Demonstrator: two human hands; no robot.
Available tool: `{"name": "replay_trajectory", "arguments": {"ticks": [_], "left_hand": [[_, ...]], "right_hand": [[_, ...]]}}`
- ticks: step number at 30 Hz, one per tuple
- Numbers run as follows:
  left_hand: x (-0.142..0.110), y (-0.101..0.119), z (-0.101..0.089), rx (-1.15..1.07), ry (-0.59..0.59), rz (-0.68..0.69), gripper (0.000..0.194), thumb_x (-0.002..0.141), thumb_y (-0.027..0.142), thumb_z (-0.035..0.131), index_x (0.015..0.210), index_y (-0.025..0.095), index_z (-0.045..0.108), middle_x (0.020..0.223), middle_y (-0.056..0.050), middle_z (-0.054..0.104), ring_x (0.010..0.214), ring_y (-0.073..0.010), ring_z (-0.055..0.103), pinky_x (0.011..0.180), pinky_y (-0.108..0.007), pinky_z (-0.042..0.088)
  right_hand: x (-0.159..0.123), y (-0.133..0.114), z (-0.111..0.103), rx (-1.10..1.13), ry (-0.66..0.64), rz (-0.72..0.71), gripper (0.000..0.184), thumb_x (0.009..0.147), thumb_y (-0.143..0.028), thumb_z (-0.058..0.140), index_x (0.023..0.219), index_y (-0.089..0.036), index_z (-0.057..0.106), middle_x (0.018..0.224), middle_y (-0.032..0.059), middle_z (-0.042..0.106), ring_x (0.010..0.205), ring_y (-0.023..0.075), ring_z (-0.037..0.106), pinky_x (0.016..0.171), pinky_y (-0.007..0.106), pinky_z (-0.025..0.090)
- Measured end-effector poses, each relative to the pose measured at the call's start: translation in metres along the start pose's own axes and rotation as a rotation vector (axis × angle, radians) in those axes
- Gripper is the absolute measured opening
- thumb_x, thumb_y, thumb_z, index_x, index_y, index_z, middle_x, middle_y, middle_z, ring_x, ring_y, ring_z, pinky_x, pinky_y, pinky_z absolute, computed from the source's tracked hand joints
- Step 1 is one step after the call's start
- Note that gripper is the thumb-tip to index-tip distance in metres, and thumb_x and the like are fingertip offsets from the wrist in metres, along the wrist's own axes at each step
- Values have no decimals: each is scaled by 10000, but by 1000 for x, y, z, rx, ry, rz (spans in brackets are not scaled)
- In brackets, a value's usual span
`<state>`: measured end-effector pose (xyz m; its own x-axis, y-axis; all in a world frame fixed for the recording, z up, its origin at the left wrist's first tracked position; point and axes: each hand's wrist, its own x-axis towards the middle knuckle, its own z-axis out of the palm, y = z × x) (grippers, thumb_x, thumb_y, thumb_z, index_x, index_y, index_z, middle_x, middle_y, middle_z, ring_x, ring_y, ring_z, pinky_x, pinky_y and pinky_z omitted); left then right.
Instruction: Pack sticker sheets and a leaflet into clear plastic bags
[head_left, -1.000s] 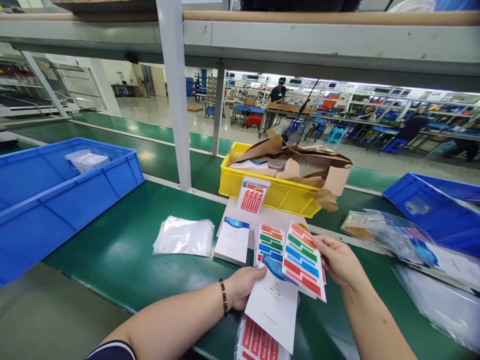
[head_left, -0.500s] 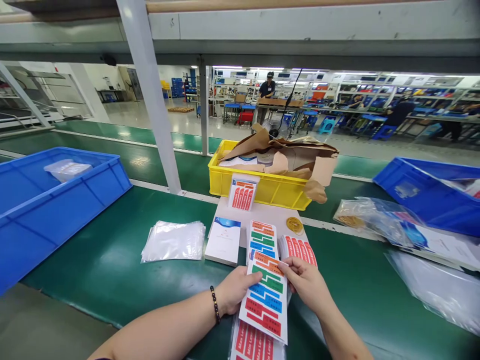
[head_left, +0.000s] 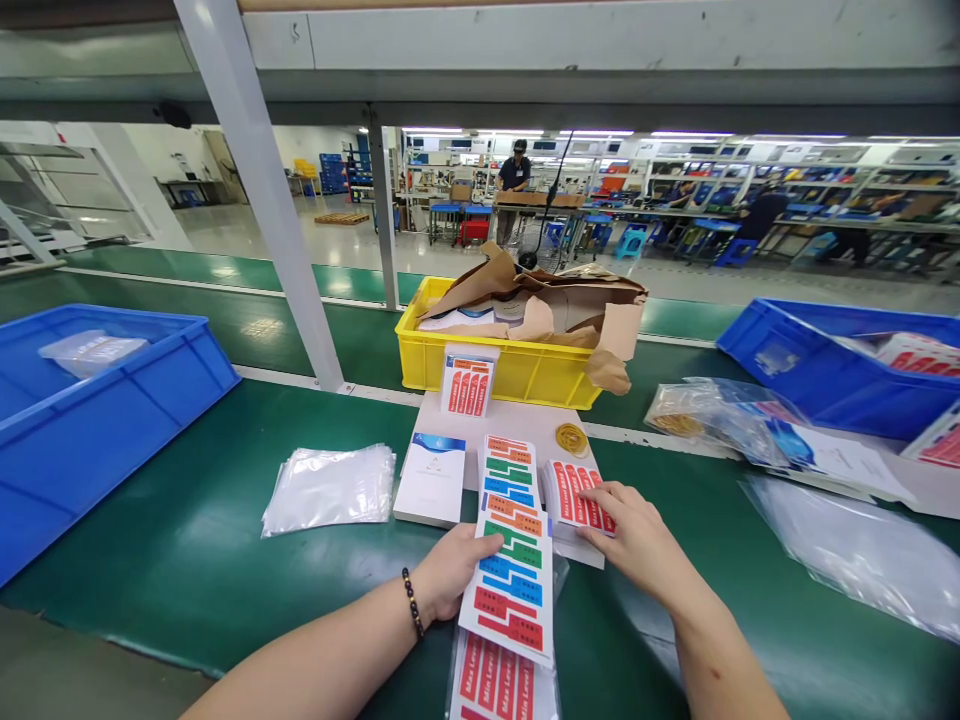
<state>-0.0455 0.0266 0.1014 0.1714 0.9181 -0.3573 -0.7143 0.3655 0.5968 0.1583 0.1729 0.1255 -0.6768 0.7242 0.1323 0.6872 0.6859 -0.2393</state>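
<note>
My left hand [head_left: 454,570] is closed on a sheet of coloured labels [head_left: 510,585] in orange, green, blue and red, thumb on top. Below that sheet, a clear bag with red level labels [head_left: 495,680] shows, partly covered. My right hand [head_left: 634,535] is at the stack of red label sheets [head_left: 574,495], fingertips on the top sheet and thumb apart from them near its edge. A stack of coloured label sheets [head_left: 510,462] lies just beyond the held sheet. Left of it is a stack of white booklets [head_left: 431,480] with a blue top band.
Clear plastic bags [head_left: 330,488] lie at left. A packed set [head_left: 469,382] leans on a yellow bin [head_left: 499,365] of brown paper. Rubber bands [head_left: 571,438] lie on the board. Blue bins [head_left: 105,410] flank both sides; more bags [head_left: 847,550] lie right. A person [head_left: 514,175] stands far back.
My right hand has let go of the coloured label sheet and moved right to the red label stack. My left hand still holds the coloured sheet. The whole view has shifted slightly.
</note>
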Motion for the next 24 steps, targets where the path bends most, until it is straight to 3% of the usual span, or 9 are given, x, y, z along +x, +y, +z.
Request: {"name": "replay_trajectory", "arguments": {"ticks": [7, 10, 12, 15, 18, 21, 24], "left_hand": [[-2, 2, 2, 3, 13, -11, 397, 694, 252, 624, 1025, 50, 538, 1048, -194, 591, 918, -277, 590, 874, -433, 410], [-1, 2, 3, -5, 33, -13, 403, 692, 233, 624, 1035, 43, 533, 1034, -196, 597, 900, -274, 598, 869, -434, 411], [1, 2, 0, -24, 41, -12, 399, 689, 231, 625, 1028, 42, 535, 1024, -193, 602, 892, -272, 602, 865, -431, 411], [4, 2, -4, -80, 40, -28, 389, 692, 237, 619, 1013, 33, 539, 989, -186, 618, 869, -264, 610, 863, -426, 405], [7, 4, -3, -194, -39, -18, 418, 737, 331, 561, 1030, 34, 538, 967, -166, 630, 882, -241, 605, 880, -395, 390], [7, 8, 2, -288, -138, 30, 515, 770, 479, 453, 1062, 63, 533, 1013, -149, 614, 951, -230, 573, 897, -373, 372], [7, 9, 3, -213, -78, 77, 462, 733, 433, 534, 1001, 58, 566, 972, -153, 625, 915, -232, 584, 883, -370, 375]], "right_hand": [[0, 5, -4, 2, -21, -46, 288, 750, -396, 486, 972, -258, 608, 1036, 60, 566, 948, 233, 507, 762, 367, 401], [0, 10, -3, -2, -8, -80, 275, 790, -317, 420, 949, -247, 633, 1031, 59, 586, 933, 224, 528, 777, 371, 411], [-2, 9, -3, -2, 79, -89, 297, 789, -243, 386, 938, -233, 643, 1004, 65, 607, 912, 225, 545, 772, 375, 424], [-7, -8, -3, 26, 354, -147, 308, 774, -189, 406, 989, -227, 623, 990, 81, 610, 906, 233, 550, 764, 381, 434], [-17, -43, 0, 83, 529, -359, 375, 747, -133, 470, 1082, -276, 561, 994, 70, 609, 918, 234, 542, 767, 393, 429], [-27, -82, 4, 82, 386, -597, 416, 735, -91, 479, 1107, -269, 536, 955, 72, 628, 852, 232, 549, 719, 403, 434], [-30, -103, 6, 106, 207, -717, 340, 747, -80, 447, 1036, -210, 569, 853, 86, 636, 739, 214, 545, 628, 379, 437]]}}
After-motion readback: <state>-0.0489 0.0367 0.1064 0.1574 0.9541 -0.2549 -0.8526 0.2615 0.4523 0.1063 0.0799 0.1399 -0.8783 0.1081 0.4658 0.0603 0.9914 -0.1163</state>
